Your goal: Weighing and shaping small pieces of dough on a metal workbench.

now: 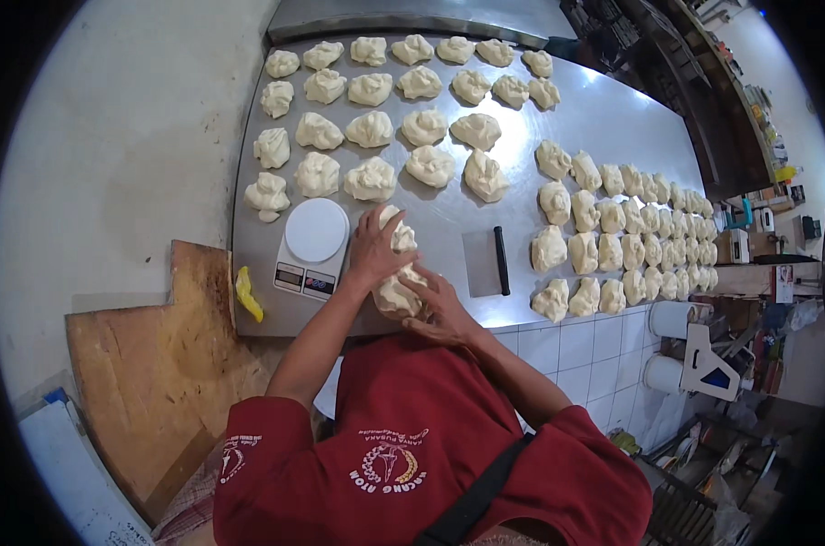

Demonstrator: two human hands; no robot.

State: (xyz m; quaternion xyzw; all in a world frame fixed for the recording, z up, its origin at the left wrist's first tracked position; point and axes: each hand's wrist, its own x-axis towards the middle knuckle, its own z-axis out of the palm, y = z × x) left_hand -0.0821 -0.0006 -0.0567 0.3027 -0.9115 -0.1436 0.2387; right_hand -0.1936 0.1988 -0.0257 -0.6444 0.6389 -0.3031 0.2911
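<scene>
A large lump of pale dough [397, 298] lies at the near edge of the steel table. My left hand [374, 247] is wrapped over its far, narrower part, the fingers curled onto it. My right hand [442, 309] grips the near right side of the same lump. Part of the dough is hidden under both hands. Just left of my left hand stands a white kitchen scale [316, 231] with a bare round platform. To the right lies a flat dough scraper with a black handle [502, 261].
Rows of dough pieces [370, 129] cover the table's far left, and more rows [583, 253] run along the right. A crumpled yellow plastic piece [248, 295] lies at the left corner. A plain wall [140, 155] borders the left; white buckets [672, 320] stand beyond the right edge.
</scene>
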